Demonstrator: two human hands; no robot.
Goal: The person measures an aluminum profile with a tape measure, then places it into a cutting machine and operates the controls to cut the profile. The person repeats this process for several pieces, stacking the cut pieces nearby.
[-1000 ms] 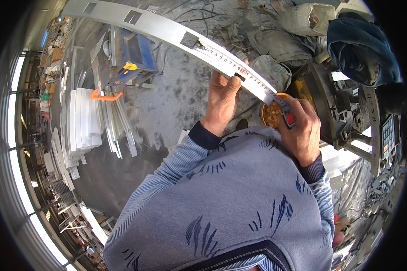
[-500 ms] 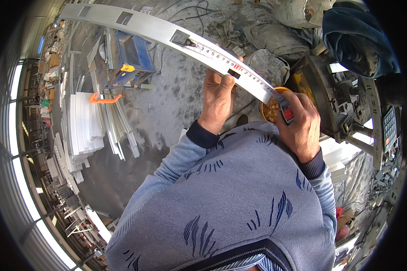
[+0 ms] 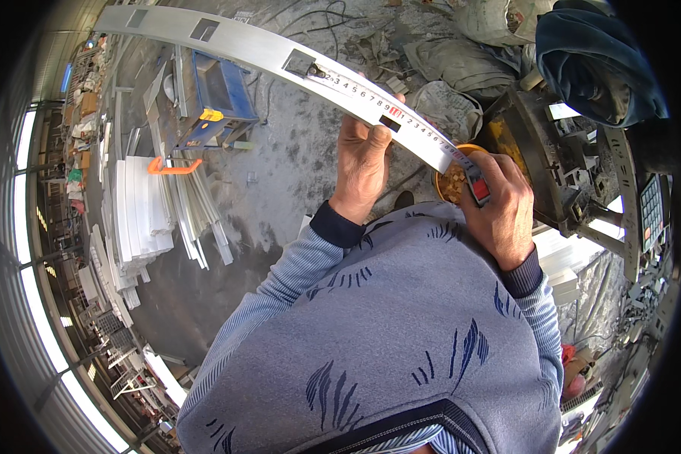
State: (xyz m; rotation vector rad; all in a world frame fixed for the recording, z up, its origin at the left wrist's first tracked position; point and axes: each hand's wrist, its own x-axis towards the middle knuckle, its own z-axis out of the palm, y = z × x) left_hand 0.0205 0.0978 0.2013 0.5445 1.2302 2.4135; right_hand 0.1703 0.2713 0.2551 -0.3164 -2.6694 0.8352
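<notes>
A long silvery metal profile (image 3: 246,49) with several rectangular cut-outs runs from the far left down toward my right hand. My left hand (image 3: 364,164) grips it near its close end, thumb on the near edge and fingers behind. In my right hand (image 3: 501,204) is the tape measure (image 3: 479,189), a dark case with a red patch. Its blade (image 3: 365,96) lies drawn out along the profile, the hook end at a cut-out and the case just past the profile's end. Below the case is an orange-rimmed bucket (image 3: 452,186) holding small yellowish pieces, partly hidden by my right hand.
A blue metal cart (image 3: 225,94) stands at the left, with an orange handle-like piece (image 3: 175,166) and stacked white profiles (image 3: 138,208) nearer. On the right are a dark machine (image 3: 533,151), a dark blue cloth (image 3: 601,68) and a keypad (image 3: 650,216). Sacks (image 3: 461,64) lie behind.
The profile, both hands and the tape measure have shifted very slightly left in the picture. Both grips and the drawn-out blade look the same.
</notes>
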